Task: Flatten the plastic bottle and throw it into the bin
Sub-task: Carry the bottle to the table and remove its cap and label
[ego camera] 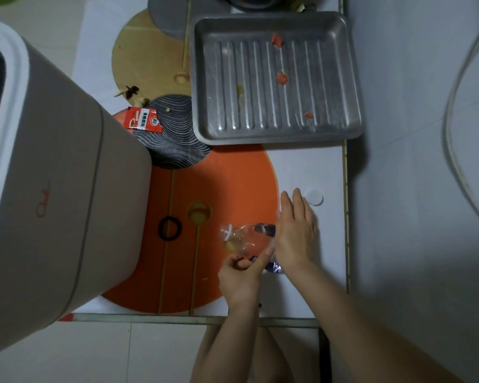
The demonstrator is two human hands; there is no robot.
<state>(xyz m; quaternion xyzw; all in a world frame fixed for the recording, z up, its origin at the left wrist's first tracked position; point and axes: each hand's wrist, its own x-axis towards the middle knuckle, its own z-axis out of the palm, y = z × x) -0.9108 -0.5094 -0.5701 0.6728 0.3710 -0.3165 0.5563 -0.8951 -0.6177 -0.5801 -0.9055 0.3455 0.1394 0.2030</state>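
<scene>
A clear plastic bottle (242, 239) with a blue label lies on its side on the orange round mat (183, 272), neck pointing left, uncapped. My right hand (296, 233) lies flat on its body, fingers straight, pressing down. Just below it, my left hand (241, 272) is curled, with its index finger stretched onto the bottle's near edge. A white cap (314, 198) rests on the table beyond my right fingertips. The tall grey bin (53, 189) with a white rim stands at the left, its opening at the far left edge of the view.
A metal baking tray (274, 78) with red scraps sits at the back. Near the bin lie a dark striped plate (174, 134), a red sachet (143, 120) and a wooden round board (150, 59). A black ring (169, 228) rests on the mat. The table's right edge (346, 217) is close.
</scene>
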